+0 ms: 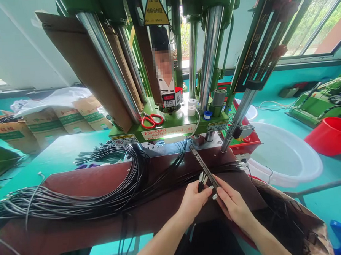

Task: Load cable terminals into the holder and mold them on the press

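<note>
Left hand (195, 200): I pinch silver-tipped black cable ends (202, 177).
Right hand (232, 202): my fingers clasp the long black bar (202, 162).

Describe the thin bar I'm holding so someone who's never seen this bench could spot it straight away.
Start at the green press base, then the dark red bench top before it. The thin black bar slants from the press down into the right hand, beside the cable ends pinched in the left hand. Unlike the limp black cables around it, it is straight and rigid.

Left edge cuts cable bundle (62, 201); connector tips (203, 178) too small to tell.
</note>
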`<state>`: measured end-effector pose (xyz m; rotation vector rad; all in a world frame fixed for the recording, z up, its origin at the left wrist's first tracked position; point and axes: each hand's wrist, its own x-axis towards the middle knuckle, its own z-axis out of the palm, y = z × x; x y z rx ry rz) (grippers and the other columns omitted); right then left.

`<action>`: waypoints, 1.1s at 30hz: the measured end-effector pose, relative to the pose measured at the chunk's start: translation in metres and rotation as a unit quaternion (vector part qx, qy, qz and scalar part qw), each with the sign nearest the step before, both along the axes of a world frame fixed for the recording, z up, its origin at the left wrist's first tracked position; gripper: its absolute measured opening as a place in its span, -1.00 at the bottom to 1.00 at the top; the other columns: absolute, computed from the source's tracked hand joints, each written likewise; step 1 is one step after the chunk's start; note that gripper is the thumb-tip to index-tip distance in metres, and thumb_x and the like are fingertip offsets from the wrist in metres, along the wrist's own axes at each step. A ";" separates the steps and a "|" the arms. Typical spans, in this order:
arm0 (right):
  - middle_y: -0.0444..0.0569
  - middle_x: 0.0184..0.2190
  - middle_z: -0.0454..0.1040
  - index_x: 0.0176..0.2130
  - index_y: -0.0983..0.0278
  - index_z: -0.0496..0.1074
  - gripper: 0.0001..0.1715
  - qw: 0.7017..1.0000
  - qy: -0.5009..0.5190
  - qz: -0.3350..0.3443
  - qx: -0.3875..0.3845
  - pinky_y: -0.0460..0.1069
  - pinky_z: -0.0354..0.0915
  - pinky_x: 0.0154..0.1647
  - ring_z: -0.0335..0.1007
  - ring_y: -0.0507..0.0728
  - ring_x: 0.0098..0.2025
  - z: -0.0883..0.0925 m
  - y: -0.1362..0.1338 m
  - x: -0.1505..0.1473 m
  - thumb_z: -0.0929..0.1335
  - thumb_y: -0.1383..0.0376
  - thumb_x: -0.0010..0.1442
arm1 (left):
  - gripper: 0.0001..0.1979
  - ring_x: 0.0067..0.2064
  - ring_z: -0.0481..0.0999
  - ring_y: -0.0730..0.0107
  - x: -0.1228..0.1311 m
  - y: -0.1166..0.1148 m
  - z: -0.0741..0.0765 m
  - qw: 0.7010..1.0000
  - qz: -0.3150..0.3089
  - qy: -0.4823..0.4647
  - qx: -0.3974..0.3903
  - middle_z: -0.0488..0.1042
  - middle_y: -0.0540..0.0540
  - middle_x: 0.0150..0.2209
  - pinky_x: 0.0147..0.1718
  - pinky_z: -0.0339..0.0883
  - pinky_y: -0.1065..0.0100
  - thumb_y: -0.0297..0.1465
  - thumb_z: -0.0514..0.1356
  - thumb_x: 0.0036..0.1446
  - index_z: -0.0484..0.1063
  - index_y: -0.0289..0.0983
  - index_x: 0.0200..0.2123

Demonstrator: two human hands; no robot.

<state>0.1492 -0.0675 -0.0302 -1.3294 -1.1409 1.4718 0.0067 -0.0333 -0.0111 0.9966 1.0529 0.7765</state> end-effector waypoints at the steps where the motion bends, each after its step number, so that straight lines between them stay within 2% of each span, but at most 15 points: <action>1: -0.28 -0.69 0.11 0.18 0.23 0.11 -0.36 1.000 0.003 -0.007 -0.005 -0.20 -0.08 -0.80 -0.07 -0.11 -0.73 0.001 0.000 0.000 0.23 0.03 0.20 | -0.73 -0.68 0.04 0.67 -0.001 0.000 0.000 1.000 0.018 0.002 0.020 0.18 0.13 -0.70 -0.70 -0.12 0.50 -0.23 0.21 -0.06 0.26 -0.30 -0.56; 4: -0.26 -0.66 0.17 0.16 0.22 0.15 -0.39 0.999 0.016 -0.048 -0.007 -0.20 -0.09 -0.81 -0.07 -0.14 -0.77 0.005 -0.002 0.000 0.23 0.04 0.19 | -0.70 -0.65 0.05 0.65 -0.006 0.002 -0.001 0.994 0.100 -0.014 0.049 0.18 0.13 -0.66 -0.69 -0.11 0.51 -0.16 0.14 0.02 0.28 -0.30 -0.48; 7: -0.26 -0.66 0.19 0.14 0.21 0.18 -0.43 0.996 0.031 -0.087 -0.010 -0.21 -0.11 -0.80 -0.07 -0.16 -0.78 0.007 -0.003 -0.001 0.23 0.07 0.20 | -0.70 -0.68 -0.08 0.64 -0.009 0.003 -0.002 0.987 0.143 -0.069 0.024 0.01 0.20 -0.71 -0.73 -0.21 0.52 -0.11 0.07 0.07 0.18 -0.23 -0.43; 13: -0.27 -0.68 0.18 0.15 0.23 0.19 -0.43 0.998 0.048 -0.047 -0.011 -0.22 -0.09 -0.81 -0.08 -0.15 -0.78 0.005 -0.002 0.003 0.25 0.09 0.19 | -0.73 -0.71 -0.06 0.69 -0.002 0.003 -0.004 0.998 0.064 -0.007 -0.007 0.01 0.21 -0.75 -0.73 -0.23 0.54 -0.24 0.20 -0.04 0.19 -0.27 -0.55; 18: -0.28 -0.67 0.16 0.17 0.28 0.14 -0.40 0.998 0.047 -0.028 -0.019 -0.22 -0.10 -0.82 -0.11 -0.16 -0.78 0.005 -0.002 0.005 0.24 0.10 0.20 | -0.71 -0.72 -0.15 0.70 -0.005 0.006 -0.001 0.995 0.028 -0.069 -0.068 -0.07 0.25 -0.77 -0.74 -0.33 0.52 -0.22 0.21 -0.06 0.16 -0.24 -0.52; 25: -0.31 -0.70 0.10 0.21 0.28 0.06 -0.30 1.000 -0.010 0.030 0.000 -0.23 -0.07 -0.82 -0.09 -0.13 -0.76 0.002 0.000 0.005 0.22 0.01 0.20 | -0.72 -0.74 -0.14 0.69 -0.006 0.004 -0.001 0.995 0.039 -0.060 -0.063 -0.05 0.25 -0.79 -0.74 -0.31 0.51 -0.25 0.21 -0.08 0.15 -0.23 -0.54; 27: -0.31 -0.70 0.09 0.21 0.28 0.05 -0.29 0.999 -0.021 0.041 0.003 -0.23 -0.06 -0.82 -0.09 -0.14 -0.76 0.002 0.000 0.004 0.22 0.00 0.20 | -0.74 -0.73 -0.12 0.68 -0.006 0.002 -0.002 0.997 0.049 -0.050 -0.044 -0.04 0.24 -0.79 -0.74 -0.26 0.51 -0.26 0.20 -0.06 0.16 -0.24 -0.54; 29: -0.31 -0.69 0.10 0.20 0.29 0.07 -0.31 0.999 -0.020 0.036 0.000 -0.22 -0.06 -0.82 -0.10 -0.14 -0.76 0.003 0.001 0.003 0.21 0.01 0.20 | -0.75 -0.70 -0.03 0.66 -0.006 0.002 -0.004 0.998 0.058 -0.021 0.015 0.04 0.19 -0.77 -0.71 -0.15 0.52 -0.26 0.16 -0.01 0.18 -0.26 -0.56; 31: -0.30 -0.68 0.12 0.18 0.30 0.10 -0.34 1.000 -0.010 0.016 -0.004 -0.22 -0.08 -0.82 -0.11 -0.14 -0.77 0.004 0.001 0.003 0.21 0.03 0.21 | -0.73 -0.64 0.09 0.63 -0.008 0.004 -0.007 0.993 0.078 0.014 0.082 0.16 0.12 -0.70 -0.65 -0.04 0.52 -0.24 0.11 0.06 0.24 -0.29 -0.56; 33: -0.28 -0.67 0.14 0.17 0.29 0.13 -0.37 1.000 0.005 -0.008 -0.012 -0.21 -0.09 -0.82 -0.12 -0.15 -0.77 0.006 0.001 0.003 0.22 0.05 0.20 | -0.70 -0.61 0.11 0.62 -0.010 0.007 -0.011 0.987 0.110 0.027 0.113 0.17 0.10 -0.66 -0.63 -0.01 0.52 -0.20 0.03 0.13 0.29 -0.30 -0.50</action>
